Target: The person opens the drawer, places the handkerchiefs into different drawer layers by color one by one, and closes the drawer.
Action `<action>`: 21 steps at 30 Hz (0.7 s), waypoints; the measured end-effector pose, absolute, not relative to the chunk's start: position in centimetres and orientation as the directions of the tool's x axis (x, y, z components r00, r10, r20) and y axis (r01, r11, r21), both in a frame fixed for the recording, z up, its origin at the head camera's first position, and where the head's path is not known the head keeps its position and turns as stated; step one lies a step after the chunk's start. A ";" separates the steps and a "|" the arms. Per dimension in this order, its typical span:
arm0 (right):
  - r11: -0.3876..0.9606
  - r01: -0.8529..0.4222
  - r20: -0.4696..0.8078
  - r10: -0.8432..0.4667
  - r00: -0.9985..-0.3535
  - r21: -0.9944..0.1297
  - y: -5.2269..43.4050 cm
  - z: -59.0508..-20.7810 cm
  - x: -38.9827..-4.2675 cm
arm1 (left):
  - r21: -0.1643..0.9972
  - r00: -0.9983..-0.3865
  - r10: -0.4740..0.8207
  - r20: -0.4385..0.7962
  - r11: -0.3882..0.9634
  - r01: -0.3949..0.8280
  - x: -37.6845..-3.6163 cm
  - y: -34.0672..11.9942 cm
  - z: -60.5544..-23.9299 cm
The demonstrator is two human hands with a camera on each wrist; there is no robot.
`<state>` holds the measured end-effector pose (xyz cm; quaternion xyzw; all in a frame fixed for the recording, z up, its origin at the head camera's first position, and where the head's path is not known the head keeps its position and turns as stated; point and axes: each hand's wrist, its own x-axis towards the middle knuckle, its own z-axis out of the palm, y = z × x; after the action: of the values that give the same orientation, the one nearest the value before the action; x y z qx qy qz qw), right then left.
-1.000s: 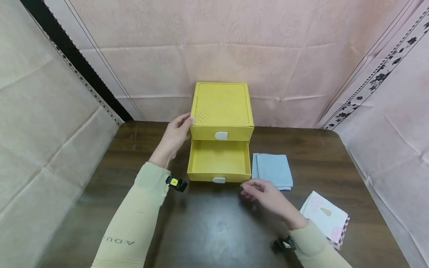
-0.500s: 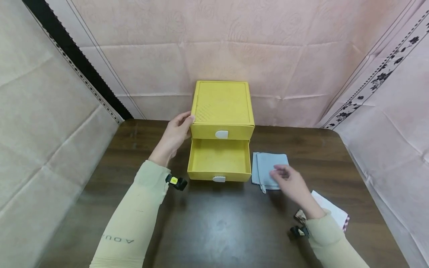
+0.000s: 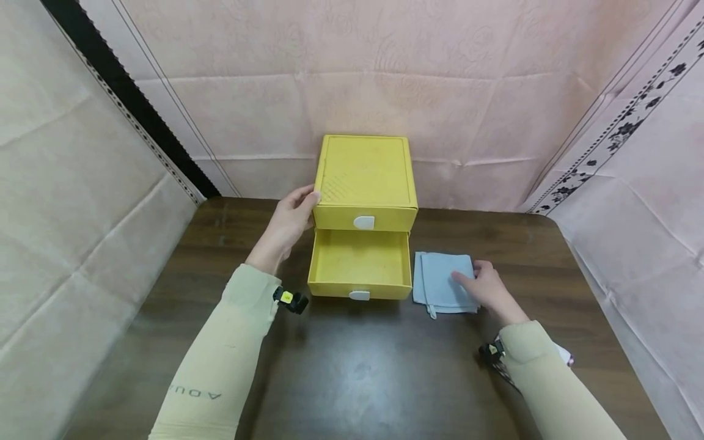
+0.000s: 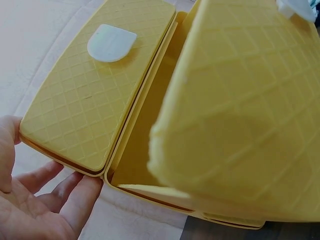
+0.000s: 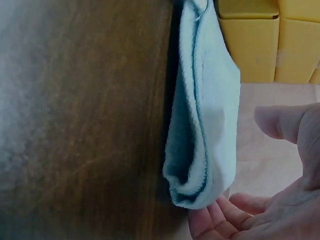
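Observation:
A yellow two-drawer box (image 3: 365, 171) stands at the back of the table, its lower drawer (image 3: 332, 289) pulled out and bare inside. My left hand (image 3: 288, 223) holds the box's left front corner. In the left wrist view, the thumb lies at the upper corner and bent fingers (image 4: 82, 195) meet the side wall. To the right of the drawer lies a folded light-blue cloth (image 3: 440, 281). My right hand (image 3: 489, 290) is at its right edge, thumb over the top. In the right wrist view, fingertips (image 5: 201, 217) are at the cloth's (image 5: 220, 125) edge, with the thumb apart from it.
A white folded cloth (image 3: 564, 354) lies at the right, mostly hidden under the right sleeve (image 3: 550, 373). Pale fabric (image 3: 363, 91) hangs behind and at both sides of the dark wooden table (image 3: 341, 366).
My right hand has moved right from beside the drawer's front corner, over the blue cloth, to its right edge. A small loop now shows at the cloth's front. The left hand has stayed put.

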<state>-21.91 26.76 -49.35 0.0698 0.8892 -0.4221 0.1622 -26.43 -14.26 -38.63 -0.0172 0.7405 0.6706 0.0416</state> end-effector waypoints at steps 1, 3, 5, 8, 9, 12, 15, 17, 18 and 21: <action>0.633 0.266 -0.349 -0.007 -0.937 -0.727 26.8 -49.5 -22.1 | 0.992 -0.996 0.027 -0.080 0.095 -0.077 -26.4 -14.3 -38.6; 0.629 0.276 -0.353 0.003 -0.935 -0.726 26.8 -49.8 -22.5 | 0.993 -0.997 0.020 -0.074 0.093 -0.072 -26.5 -14.3 -38.6; 0.627 0.289 -0.362 0.012 -0.932 -0.723 26.8 -49.9 -22.7 | 0.994 -0.997 0.018 -0.069 0.083 -0.067 -26.5 -14.3 -38.5; 0.629 0.303 -0.377 0.017 -0.926 -0.716 27.0 -50.2 -22.9 | 0.994 -0.997 0.025 -0.075 0.083 -0.073 -26.4 -14.4 -38.6; 0.629 0.309 -0.383 0.019 -0.924 -0.713 27.0 -50.2 -22.9 | 0.994 -0.997 0.029 -0.077 0.083 -0.074 -26.4 -14.4 -38.7; 0.629 0.327 -0.401 0.027 -0.916 -0.705 27.1 -50.4 -22.8 | 0.993 -0.996 0.034 -0.081 0.084 -0.078 -26.3 -14.3 -38.9; 0.628 0.341 -0.412 0.035 -0.910 -0.700 27.1 -50.4 -22.8 | 0.993 -0.997 0.029 -0.078 0.089 -0.075 -26.4 -14.3 -39.0; 0.630 0.347 -0.417 0.040 -0.908 -0.695 27.1 -50.4 -22.7 | 0.994 -0.997 0.026 -0.073 0.089 -0.070 -26.5 -14.3 -39.0; 0.632 0.349 -0.419 0.042 -0.907 -0.692 27.1 -50.4 -22.7 | 0.994 -0.997 0.025 -0.071 0.089 -0.068 -26.6 -14.4 -39.0; 0.645 0.347 -0.422 0.043 -0.906 -0.680 27.1 -50.4 -22.6 | 0.994 -0.997 0.027 -0.068 0.091 -0.065 -26.6 -14.4 -39.1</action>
<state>-22.56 27.06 -50.39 0.1100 0.8875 -0.4065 0.1872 -26.62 -14.39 -39.07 -0.0128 0.7378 0.6740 0.0344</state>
